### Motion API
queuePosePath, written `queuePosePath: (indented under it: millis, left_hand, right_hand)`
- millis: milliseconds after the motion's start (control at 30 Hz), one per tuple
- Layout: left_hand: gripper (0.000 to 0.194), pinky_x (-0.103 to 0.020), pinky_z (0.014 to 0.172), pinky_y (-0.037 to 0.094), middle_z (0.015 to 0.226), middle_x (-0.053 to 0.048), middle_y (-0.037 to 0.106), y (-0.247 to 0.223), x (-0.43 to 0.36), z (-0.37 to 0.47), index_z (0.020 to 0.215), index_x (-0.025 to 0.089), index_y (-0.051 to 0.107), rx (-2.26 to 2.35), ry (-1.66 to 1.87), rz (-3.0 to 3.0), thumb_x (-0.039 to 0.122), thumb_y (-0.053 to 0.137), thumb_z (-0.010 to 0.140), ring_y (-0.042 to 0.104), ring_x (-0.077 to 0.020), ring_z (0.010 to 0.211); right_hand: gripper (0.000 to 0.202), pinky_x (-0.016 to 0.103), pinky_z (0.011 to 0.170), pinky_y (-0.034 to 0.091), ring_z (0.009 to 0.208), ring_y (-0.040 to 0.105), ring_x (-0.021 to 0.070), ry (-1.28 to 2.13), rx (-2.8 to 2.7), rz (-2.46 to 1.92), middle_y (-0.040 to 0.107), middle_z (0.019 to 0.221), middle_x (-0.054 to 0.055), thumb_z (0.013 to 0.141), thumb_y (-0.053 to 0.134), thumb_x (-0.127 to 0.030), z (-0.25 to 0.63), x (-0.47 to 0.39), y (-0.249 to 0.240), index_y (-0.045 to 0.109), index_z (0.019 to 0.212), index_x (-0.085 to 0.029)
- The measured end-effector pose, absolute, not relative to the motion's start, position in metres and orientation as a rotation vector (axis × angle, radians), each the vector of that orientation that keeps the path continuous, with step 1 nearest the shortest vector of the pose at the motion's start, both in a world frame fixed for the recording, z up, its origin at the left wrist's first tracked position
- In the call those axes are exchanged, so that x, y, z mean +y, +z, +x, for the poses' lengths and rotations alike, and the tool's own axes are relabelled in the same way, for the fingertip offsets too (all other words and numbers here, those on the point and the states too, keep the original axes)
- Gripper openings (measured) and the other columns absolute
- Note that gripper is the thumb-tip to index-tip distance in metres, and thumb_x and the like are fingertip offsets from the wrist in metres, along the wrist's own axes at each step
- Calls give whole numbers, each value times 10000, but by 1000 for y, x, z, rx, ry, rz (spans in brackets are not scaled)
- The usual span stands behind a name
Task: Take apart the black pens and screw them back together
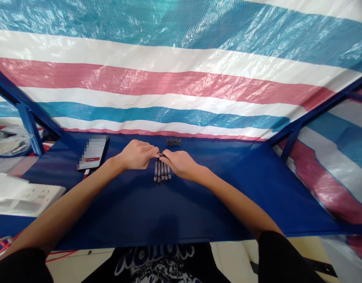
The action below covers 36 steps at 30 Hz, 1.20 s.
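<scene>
My left hand (140, 154) and my right hand (181, 162) meet over the middle of the blue table (169, 212). Their fingertips are closed together around a small dark piece, mostly covered by the fingers, so its kind does not show. Right below the fingers lies a row of several slim, pen-like rods (162, 171), clear and dark, side by side and pointing toward me. Whether the fingers touch the rods' far ends I cannot tell. Just behind my hands stand several short, brownish metal-looking cylinders (173, 142) in a line.
A phone (94, 152) with a red-and-white cable lies at the left. Nearer me is a white power strip (42, 196). A clear plastic bag (11, 141) sits at far left. Blue frame bars (316, 114) and a striped plastic sheet (181, 86) enclose the table's back and sides.
</scene>
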<state>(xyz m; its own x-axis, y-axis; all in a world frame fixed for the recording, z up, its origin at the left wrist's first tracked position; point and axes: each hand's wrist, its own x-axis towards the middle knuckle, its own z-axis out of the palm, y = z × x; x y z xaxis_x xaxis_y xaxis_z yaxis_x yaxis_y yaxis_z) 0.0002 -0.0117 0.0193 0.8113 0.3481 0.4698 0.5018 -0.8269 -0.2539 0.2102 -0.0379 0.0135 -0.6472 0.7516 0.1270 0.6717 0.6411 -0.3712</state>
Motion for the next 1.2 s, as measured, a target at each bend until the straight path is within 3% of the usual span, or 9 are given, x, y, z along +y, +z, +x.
queuePosePath:
  millis: [133, 333, 467, 667, 733, 867, 967, 1100, 1200]
  left_hand:
    - [305, -245, 494, 313, 542, 19, 512, 22, -13, 0, 663, 171, 520, -470, -621, -2543, 219, 393, 936, 431, -99, 490]
    - [306, -262, 481, 287, 519, 29, 475, 27, -14, -3, 634, 178, 494, -327, -676, -2424, 221, 429, 929, 391, -105, 478]
    - [284, -258, 484, 289, 534, 16, 509, 31, -16, -2, 651, 174, 520, -500, -595, -2511, 208, 420, 915, 424, -106, 489]
    - [216, -254, 470, 289, 592, -5, 597, 26, -16, 4, 721, 169, 557, -820, -411, -2636, 177, 405, 873, 513, -121, 507]
    - [253, -253, 473, 300, 567, -2, 577, 19, -12, 2, 701, 172, 550, -719, -451, -2625, 206, 392, 895, 502, -120, 496]
    - [377, -256, 478, 321, 521, 12, 521, 7, -3, -5, 629, 184, 503, -409, -586, -2479, 273, 341, 958, 444, -109, 462]
    - [391, -263, 477, 317, 506, 20, 498, 4, 0, -8, 607, 191, 478, -252, -673, -2358, 271, 350, 967, 415, -113, 451]
    - [370, -270, 482, 302, 508, 19, 507, 5, 1, -10, 608, 193, 488, -265, -663, -2351, 290, 393, 952, 425, -117, 457]
    - [362, -261, 483, 284, 520, 1, 528, 3, 1, -7, 639, 186, 532, -546, -539, -2519, 305, 369, 940, 455, -118, 469]
  right_hand:
    - [324, 213, 524, 305, 523, 391, 79, 1251, -2273, -960, 432, 615, -43, 996, 341, -375, 216, -40, 28, 508, 809, -168]
    - [305, 187, 368, 149, 394, 87, 58, 2298, -1662, -676, 160, 519, -125, 979, 352, -459, 221, -31, 18, 424, 823, -207]
    - [340, 188, 399, 243, 408, 183, 61, 2053, -1792, -718, 216, 540, -105, 983, 334, -463, 221, -28, 20, 467, 832, -189]
    - [281, 250, 633, 355, 721, 549, 150, 489, -2408, -1231, 609, 856, 82, 987, 368, -331, 211, -40, 14, 553, 906, -135]
    - [317, 259, 613, 332, 708, 564, 171, 302, -2537, -1277, 632, 845, 107, 998, 341, -356, 206, -42, 8, 552, 962, -122]
    - [306, 244, 556, 290, 590, 489, 127, 557, -2573, -1186, 564, 682, 33, 988, 373, -371, 206, -43, 9, 519, 834, -151]
    - [362, 217, 491, 270, 490, 369, 80, 1206, -2385, -1001, 410, 575, -43, 974, 379, -405, 211, -38, 13, 403, 687, -187]
    - [316, 203, 395, 196, 395, 140, 72, 1997, -2040, -768, 155, 514, -112, 984, 292, -417, 217, -29, 10, 373, 754, -216]
    - [325, 205, 412, 222, 400, 192, 73, 1846, -2032, -860, 202, 515, -103, 991, 286, -402, 217, -25, 5, 446, 804, -190]
